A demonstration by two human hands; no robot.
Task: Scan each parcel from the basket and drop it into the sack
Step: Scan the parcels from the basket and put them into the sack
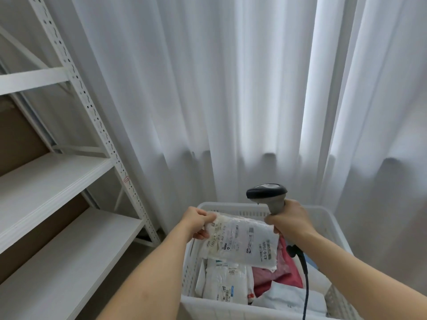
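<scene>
The sack is nowhere in sight from here, and the white basket (233, 210) runs off the bottom edge, so only its far rim and part of its perforated walls show. The print on the parcel (240, 240) is too blurred to read — just blocks of label text and small barcodes.

The left hand (197, 224) pinches the parcel's left end, thumb on top and fingers curled beneath. The parcel, a flat white plastic mailer, hangs above the basket with its label side up; its long axis runs left to right, the right end dipping a little lower and reaching just under the right hand (288, 221). Whether that end touches the hand I cannot tell.

The right hand's grip is wrapped tight round the grey handle of the scanner (268, 196), which stands upright with its dark head pointing left, above the parcel's right end. Its black cable (305, 273) trails down past the wrist and out of view.

Inside the basket lie more white mailers (227, 282) and a pink bag (277, 277), partly hidden under the held parcel. White metal shelving (69, 172) stands to the left, and a white curtain (231, 88) hangs behind.
</scene>
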